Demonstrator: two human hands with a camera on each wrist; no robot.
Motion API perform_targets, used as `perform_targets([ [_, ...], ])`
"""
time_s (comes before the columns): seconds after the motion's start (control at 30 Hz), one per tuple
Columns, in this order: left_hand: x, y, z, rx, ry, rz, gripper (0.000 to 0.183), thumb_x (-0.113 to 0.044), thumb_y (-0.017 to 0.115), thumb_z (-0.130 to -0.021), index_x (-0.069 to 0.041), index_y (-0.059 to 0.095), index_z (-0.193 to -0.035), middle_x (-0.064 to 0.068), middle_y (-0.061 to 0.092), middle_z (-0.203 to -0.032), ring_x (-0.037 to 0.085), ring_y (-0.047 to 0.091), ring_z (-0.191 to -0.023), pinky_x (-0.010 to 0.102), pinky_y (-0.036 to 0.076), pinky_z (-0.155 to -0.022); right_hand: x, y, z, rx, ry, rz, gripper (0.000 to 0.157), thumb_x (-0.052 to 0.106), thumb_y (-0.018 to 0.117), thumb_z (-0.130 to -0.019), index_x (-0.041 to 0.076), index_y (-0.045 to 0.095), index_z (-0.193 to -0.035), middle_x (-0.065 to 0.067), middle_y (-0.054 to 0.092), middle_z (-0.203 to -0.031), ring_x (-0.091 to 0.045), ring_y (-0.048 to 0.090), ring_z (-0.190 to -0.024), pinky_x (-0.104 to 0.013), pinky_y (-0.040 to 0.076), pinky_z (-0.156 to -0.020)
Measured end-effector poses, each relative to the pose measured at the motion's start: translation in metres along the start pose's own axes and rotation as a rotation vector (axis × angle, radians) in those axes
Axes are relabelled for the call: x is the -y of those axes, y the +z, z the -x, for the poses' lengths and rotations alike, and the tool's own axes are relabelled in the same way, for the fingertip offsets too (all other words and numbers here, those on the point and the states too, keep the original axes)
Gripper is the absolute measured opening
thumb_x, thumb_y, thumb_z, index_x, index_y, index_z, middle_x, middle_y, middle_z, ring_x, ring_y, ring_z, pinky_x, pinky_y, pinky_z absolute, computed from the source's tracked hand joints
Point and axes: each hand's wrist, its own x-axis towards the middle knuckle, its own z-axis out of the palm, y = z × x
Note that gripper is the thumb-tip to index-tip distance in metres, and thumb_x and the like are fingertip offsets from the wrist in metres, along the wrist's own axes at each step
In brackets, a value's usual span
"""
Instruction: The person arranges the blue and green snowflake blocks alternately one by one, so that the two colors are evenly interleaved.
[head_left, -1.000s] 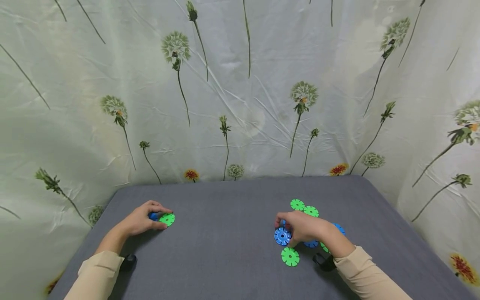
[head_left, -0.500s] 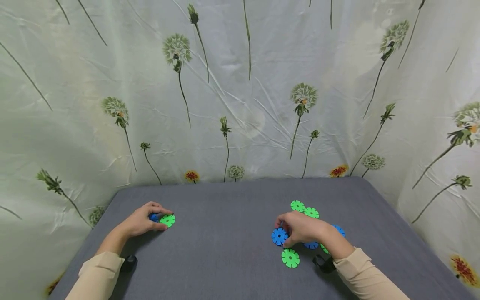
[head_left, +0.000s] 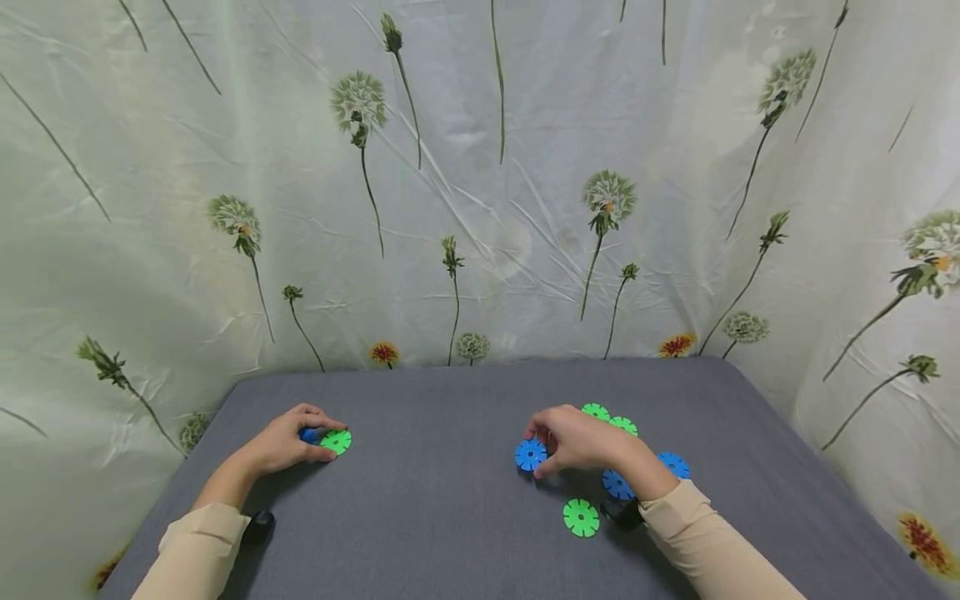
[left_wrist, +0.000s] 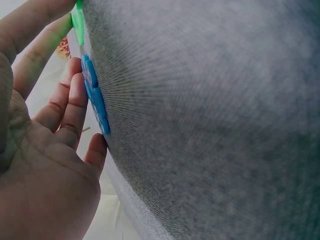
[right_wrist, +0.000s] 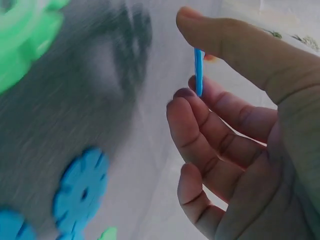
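At the left of the table, my left hand [head_left: 281, 442] has its thumb and index finger at opposite edges of a green notched disc [head_left: 337, 442]. Blue notched discs [left_wrist: 95, 95] lie beside its other fingers, mostly hidden by the hand in the head view. My right hand [head_left: 581, 437] pinches a blue notched disc [head_left: 531, 456] between thumb and fingertips, raised above the cloth. The right wrist view shows this blue disc [right_wrist: 199, 75] edge-on, with the little finger free of it.
Right of centre on the grey cloth [head_left: 450, 517] lie more notched discs: a green one [head_left: 581, 517] in front, blue ones [head_left: 617, 484] [head_left: 674, 466] beside the right forearm, and green ones [head_left: 596, 411] behind the hand. A flowered curtain [head_left: 480, 208] hangs behind the table.
My right hand has picked the blue disc up from among the other discs and moved it left and slightly away from me. My left hand stays in place.
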Motion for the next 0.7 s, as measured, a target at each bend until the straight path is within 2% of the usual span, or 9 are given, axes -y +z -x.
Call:
perform_targets([
  [0.23,0.002,0.001,-0.002,0.001,0.004,0.007,0.045,-0.030,0.094,-0.084,-0.015,0.082,-0.124,0.013,0.061,-0.129,0.027,0.059,-0.112,0.038,0.050,-0.087,0.019,0.008,-0.034,-0.051,-0.015,-0.016,0.042,0.023,0.094,-0.085,0.007,0.073,-0.119,0.001,0.070,-0.100,-0.009,0.065,-0.087,-0.026,0.056,-0.077],
  [0.47,0.004,0.000,0.000,0.003,0.023,0.012,0.045,-0.030,0.093,-0.085,-0.014,0.081,-0.125,0.016,0.061,-0.131,0.028,0.060,-0.112,0.039,0.051,-0.087,0.042,0.025,-0.071,-0.107,-0.014,-0.045,0.042,0.024,0.094,-0.086,0.009,0.074,-0.120,-0.001,0.070,-0.102,-0.013,0.067,-0.091,-0.029,0.057,-0.081],
  [0.7,0.002,-0.001,0.001,0.008,0.027,0.022,0.045,-0.029,0.092,-0.085,-0.013,0.081,-0.126,0.016,0.060,-0.131,0.029,0.060,-0.114,0.040,0.051,-0.088,0.065,0.043,-0.105,-0.128,0.030,-0.045,0.043,0.027,0.094,-0.085,0.011,0.074,-0.119,-0.001,0.071,-0.101,-0.011,0.065,-0.091,-0.027,0.055,-0.081],
])
